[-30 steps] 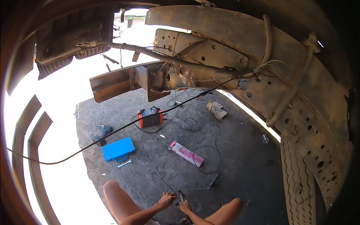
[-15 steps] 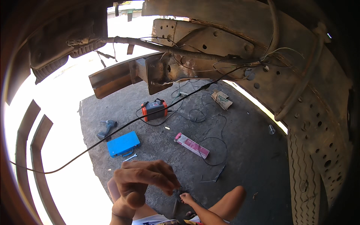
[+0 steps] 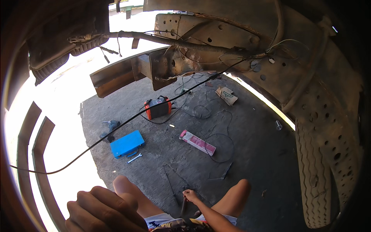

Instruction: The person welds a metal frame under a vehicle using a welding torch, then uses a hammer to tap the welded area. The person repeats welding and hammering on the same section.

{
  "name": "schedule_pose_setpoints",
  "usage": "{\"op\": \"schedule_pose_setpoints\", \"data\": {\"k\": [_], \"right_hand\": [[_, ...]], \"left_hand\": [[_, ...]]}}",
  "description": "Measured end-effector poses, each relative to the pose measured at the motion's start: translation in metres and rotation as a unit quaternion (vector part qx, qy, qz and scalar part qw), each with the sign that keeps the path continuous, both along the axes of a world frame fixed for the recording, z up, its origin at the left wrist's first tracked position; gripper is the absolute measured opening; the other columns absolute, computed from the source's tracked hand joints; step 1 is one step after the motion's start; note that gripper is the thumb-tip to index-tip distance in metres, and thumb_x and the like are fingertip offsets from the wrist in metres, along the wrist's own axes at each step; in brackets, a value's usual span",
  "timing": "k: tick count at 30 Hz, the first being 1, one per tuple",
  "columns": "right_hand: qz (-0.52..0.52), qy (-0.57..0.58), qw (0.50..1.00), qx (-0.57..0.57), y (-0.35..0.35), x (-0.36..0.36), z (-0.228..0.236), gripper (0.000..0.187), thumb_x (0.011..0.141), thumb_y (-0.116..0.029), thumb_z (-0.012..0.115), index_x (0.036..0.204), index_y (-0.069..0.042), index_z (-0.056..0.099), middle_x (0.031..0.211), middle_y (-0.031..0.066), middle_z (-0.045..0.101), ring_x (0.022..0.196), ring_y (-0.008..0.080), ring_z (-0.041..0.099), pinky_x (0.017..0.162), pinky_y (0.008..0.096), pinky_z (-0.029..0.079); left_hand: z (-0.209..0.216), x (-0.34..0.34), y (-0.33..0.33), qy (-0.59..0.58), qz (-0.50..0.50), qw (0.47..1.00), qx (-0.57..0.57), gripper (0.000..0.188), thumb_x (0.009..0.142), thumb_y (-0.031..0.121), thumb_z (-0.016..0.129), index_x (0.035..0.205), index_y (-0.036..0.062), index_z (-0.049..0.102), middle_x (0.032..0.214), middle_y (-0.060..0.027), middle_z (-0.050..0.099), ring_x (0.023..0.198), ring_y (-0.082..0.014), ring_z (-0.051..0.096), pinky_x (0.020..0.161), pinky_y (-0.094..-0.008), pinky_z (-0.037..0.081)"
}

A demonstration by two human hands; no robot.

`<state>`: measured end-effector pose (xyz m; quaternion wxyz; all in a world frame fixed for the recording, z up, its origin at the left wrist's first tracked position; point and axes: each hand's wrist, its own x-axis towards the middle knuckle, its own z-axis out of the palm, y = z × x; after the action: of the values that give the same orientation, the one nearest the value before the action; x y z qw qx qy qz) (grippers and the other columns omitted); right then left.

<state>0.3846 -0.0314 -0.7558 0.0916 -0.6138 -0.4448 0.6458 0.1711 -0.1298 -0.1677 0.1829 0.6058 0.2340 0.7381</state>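
My left hand is large and close at the lower left, its fingers curled into a fist. What it holds, if anything, is hidden. Lower down, between my bent knees, my right hand is closed, seemingly around the top of a dark bar-like tool pointing toward me; its kind is unclear. Thin dark rods lie on the concrete just left of that hand. Ahead on the floor are a blue case with a wrench beside it, and a pink-and-white box.
Overhead hang a rusty vehicle frame, a corrugated hose and a black cable. A red-and-black portable machine, a cordless power tool, a torn carton and loose cables sit beyond. A tyre stands at right.
My left hand has dropped down and left toward the lower edge, its fingers now curled in tighter. My right hand has stayed nearly in place. The view has shifted slightly.
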Motion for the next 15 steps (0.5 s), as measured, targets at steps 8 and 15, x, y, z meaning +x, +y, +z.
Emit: {"op": "schedule_pose_setpoints", "data": {"k": [8,15], "right_hand": [[-0.038,-0.008,0.999,-0.012,0.005,-0.007,0.001,0.024,0.102,-0.031,0.064,0.108,-0.008,0.068,0.087,0.0028,0.07,0.066,0.0125,0.069,0.057,0.0289,0.053],[-0.108,-0.058,0.992,0.03,0.002,0.029,-0.013,0.026,0.1,-0.029,0.065,0.103,-0.004,0.067,0.074,0.0041,0.067,0.053,0.0129,0.064,0.041,0.0288,0.047]], "left_hand": [[-0.001,-0.026,0.014,0.056,-0.06,0.996,0.029,0.014,0.083,0.004,0.075,0.089,0.0084,0.063,0.075,-0.0038,0.056,0.068,-0.0203,0.056,0.059,-0.034,0.05],[-0.129,-0.054,0.058,0.115,0.023,0.992,-0.037,0.041,0.093,0.046,0.074,0.078,0.0085,0.068,0.058,-0.0007,0.06,0.059,-0.0193,0.071,0.047,-0.0272,0.053]]}}
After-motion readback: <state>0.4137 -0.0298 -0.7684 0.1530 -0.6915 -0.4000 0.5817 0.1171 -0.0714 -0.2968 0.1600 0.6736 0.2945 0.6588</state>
